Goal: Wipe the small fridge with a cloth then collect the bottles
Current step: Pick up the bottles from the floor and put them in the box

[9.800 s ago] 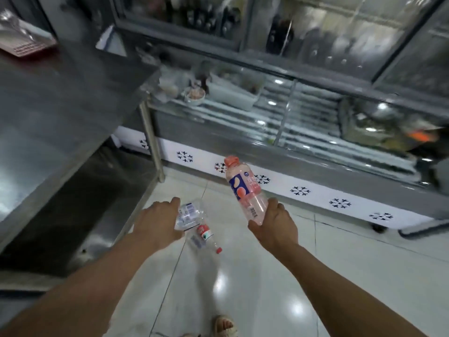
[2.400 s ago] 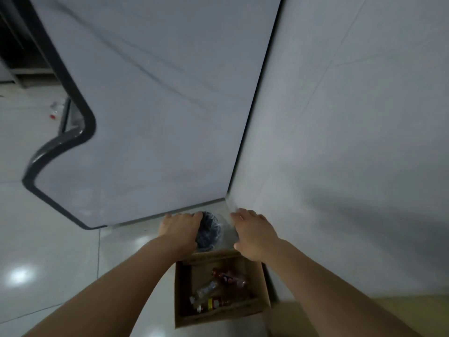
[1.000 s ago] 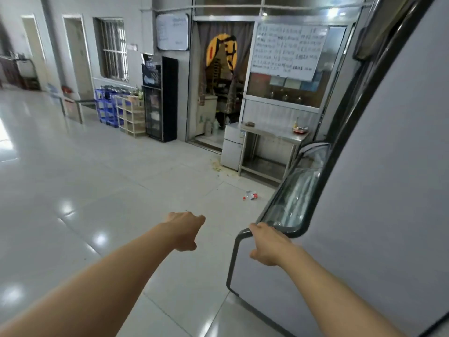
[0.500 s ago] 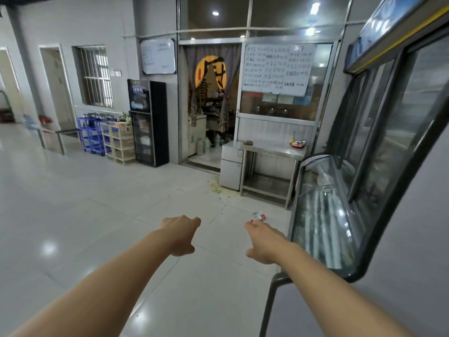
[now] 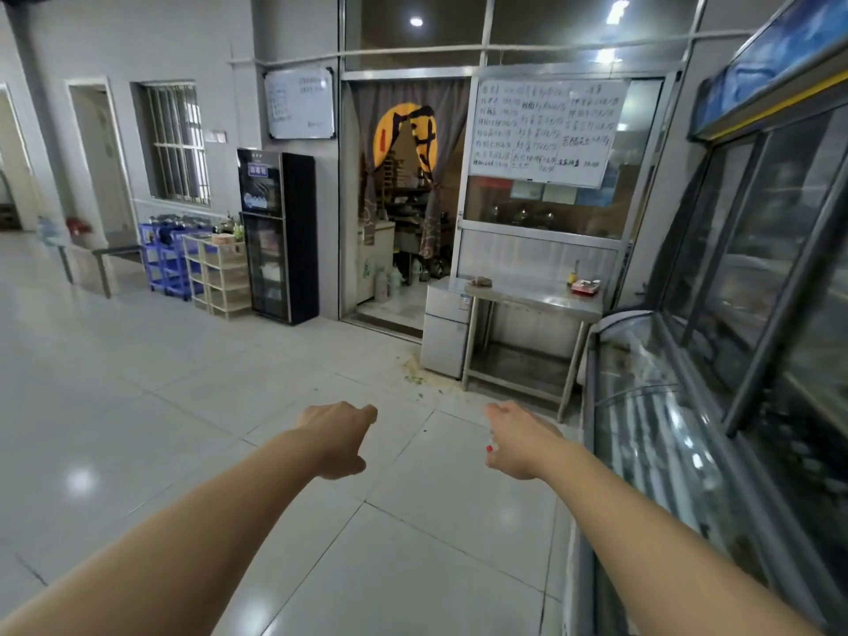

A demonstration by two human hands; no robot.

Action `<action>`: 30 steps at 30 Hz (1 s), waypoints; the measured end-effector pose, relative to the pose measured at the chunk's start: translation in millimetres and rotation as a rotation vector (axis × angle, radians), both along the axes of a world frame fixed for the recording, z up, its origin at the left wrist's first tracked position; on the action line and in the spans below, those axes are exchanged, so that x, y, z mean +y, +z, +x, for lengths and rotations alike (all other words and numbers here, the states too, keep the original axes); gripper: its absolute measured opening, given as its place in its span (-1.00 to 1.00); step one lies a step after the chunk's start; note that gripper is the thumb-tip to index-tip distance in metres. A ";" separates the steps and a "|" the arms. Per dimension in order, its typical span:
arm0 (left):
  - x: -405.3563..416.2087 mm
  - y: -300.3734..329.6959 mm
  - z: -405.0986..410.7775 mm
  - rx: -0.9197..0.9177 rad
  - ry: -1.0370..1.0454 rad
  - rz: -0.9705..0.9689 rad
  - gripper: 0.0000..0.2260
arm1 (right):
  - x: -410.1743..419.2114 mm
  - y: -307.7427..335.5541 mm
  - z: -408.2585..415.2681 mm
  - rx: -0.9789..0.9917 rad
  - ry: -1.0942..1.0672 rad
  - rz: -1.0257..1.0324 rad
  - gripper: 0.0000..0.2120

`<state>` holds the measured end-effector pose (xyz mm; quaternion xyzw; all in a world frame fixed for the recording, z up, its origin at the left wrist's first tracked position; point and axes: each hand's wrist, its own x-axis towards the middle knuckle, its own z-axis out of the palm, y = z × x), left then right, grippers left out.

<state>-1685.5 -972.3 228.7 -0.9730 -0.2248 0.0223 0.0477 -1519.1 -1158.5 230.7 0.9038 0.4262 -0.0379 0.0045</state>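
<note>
Both my arms reach forward over the tiled floor. My left hand (image 5: 337,440) hangs with loosely curled fingers and holds nothing. My right hand (image 5: 516,440) is also empty, fingers relaxed. A bottle (image 5: 489,445) with a red cap lies on the floor ahead; only a sliver of it shows beside my right hand, which hides the rest. The small white fridge (image 5: 447,325) stands further ahead, next to a steel table (image 5: 534,298). A crumpled brownish cloth-like thing (image 5: 479,281) lies on the table's left end.
A long glass display chiller (image 5: 651,420) runs along my right side, with tall glass-door coolers (image 5: 771,250) behind it. Food scraps (image 5: 415,374) litter the floor before the fridge. A black cabinet (image 5: 277,236) and shelf racks (image 5: 220,275) stand at the left wall.
I have left the cardboard box of bottles and turned to face the hall. Over the last second the view has advanced toward the fridge, and my right hand now covers the floor bottle.
</note>
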 end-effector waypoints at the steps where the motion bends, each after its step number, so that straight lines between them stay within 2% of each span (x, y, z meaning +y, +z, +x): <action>1: 12.7 -2.3 8.3 0.008 0.003 -0.007 -0.45 | 11.9 -1.8 9.9 0.006 -0.002 -0.008 -0.52; 10: 152.6 -22.3 113.6 0.014 -0.082 -0.030 -0.46 | 141.4 -25.5 96.5 0.016 -0.082 -0.033 -0.41; 14: 222.7 -26.5 166.3 0.047 -0.165 -0.020 -0.46 | 201.5 -32.1 130.6 0.048 -0.160 -0.015 -0.50; 18: 280.6 -26.3 218.9 0.087 -0.214 -0.027 -0.46 | 247.4 -34.6 163.2 0.069 -0.209 -0.020 -0.43; 22: 318.6 -35.6 276.9 0.112 -0.265 -0.051 -0.47 | 280.0 -39.8 205.0 0.099 -0.276 -0.022 -0.39; 25: 340.6 -48.2 328.7 0.132 -0.306 -0.062 -0.47 | 300.8 -49.3 248.4 0.114 -0.313 -0.026 -0.45; 30: 373.7 -64.0 432.0 0.146 -0.354 -0.051 -0.47 | 329.2 -65.9 345.6 0.128 -0.363 -0.014 -0.43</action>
